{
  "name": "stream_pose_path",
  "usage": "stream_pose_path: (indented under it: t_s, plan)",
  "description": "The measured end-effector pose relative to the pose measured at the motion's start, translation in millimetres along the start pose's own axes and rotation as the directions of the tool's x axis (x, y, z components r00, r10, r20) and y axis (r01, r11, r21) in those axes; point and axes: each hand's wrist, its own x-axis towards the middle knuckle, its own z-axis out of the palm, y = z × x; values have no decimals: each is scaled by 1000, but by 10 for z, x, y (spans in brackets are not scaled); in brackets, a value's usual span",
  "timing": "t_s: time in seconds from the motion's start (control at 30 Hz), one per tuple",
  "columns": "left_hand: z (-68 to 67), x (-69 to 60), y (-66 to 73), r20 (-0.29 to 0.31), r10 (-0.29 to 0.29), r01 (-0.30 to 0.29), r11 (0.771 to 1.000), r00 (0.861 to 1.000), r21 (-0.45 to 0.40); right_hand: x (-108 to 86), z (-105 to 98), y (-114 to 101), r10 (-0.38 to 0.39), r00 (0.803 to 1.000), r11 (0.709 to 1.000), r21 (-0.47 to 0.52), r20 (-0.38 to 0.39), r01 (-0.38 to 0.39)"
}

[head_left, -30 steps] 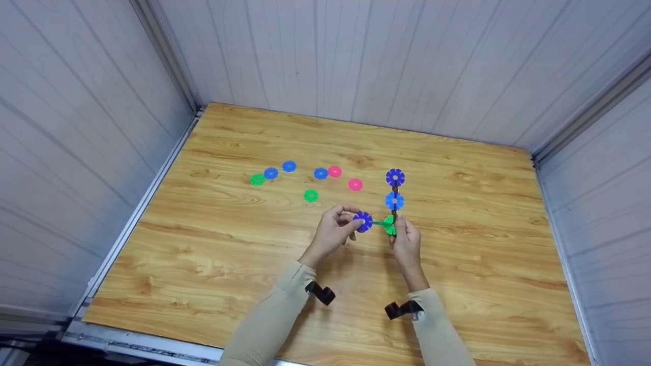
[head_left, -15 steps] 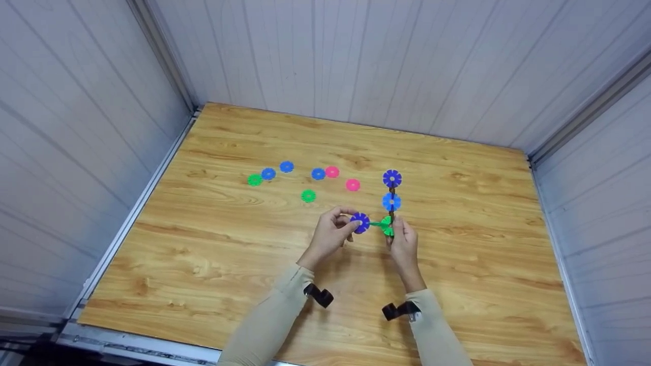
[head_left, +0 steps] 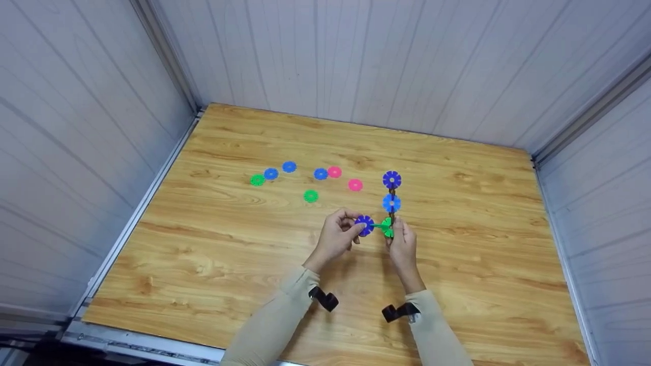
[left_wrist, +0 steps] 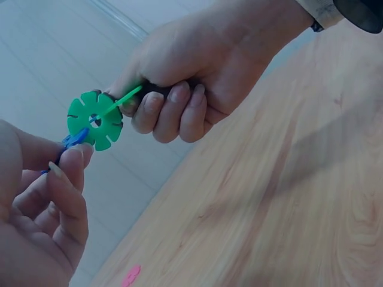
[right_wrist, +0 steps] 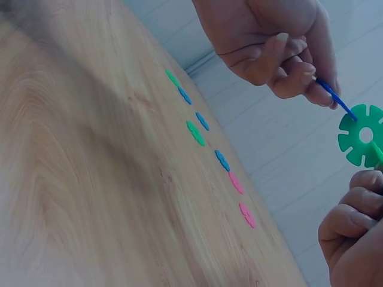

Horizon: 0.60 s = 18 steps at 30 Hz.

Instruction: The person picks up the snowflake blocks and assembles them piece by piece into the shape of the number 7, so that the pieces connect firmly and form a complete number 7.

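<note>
My left hand (head_left: 338, 236) pinches a dark blue notched disc (head_left: 365, 225) between thumb and fingers. That disc's edge meets a green notched disc (left_wrist: 96, 119), seen face-on in the left wrist view and edge-on in the head view. A second green disc (head_left: 386, 226) is joined to it at right angles. My right hand (head_left: 404, 249) grips the joined chain near this second green disc. Farther up the chain are a lighter blue disc (head_left: 391, 203) and a dark blue disc (head_left: 392, 180), with dark brown pieces between. My right fingers hide the chain's lower part.
Loose notched discs lie flat on the wooden table (head_left: 229, 229): a green disc (head_left: 258, 180), a nearer green disc (head_left: 311, 196), several blue discs (head_left: 289, 166) and two pink discs (head_left: 355, 185). Pale panel walls (head_left: 330, 61) stand behind and on both sides.
The dark blue disc in my left hand has come right, closer to the chain, narrowing the gap to the second green disc. My right hand has shifted slightly left with the chain.
</note>
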Motion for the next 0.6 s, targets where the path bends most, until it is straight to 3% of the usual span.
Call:
stream_pose_path:
  t_s: [0.13,0.37,0.6]
  plan:
    - [38,-17,9,-41,23,-23,1000,999,-10,-6,49,-33,-37,999,998,-61,-29,35]
    - [93,-27,-8,-58,72,-72,997,996,-7,-1,83,-95,-76,996,988,-138,-50,68]
    - [130,-75,-81,-67,60,-68,991,996,-113,25,113,-146,-135,991,976,-175,-14,130]
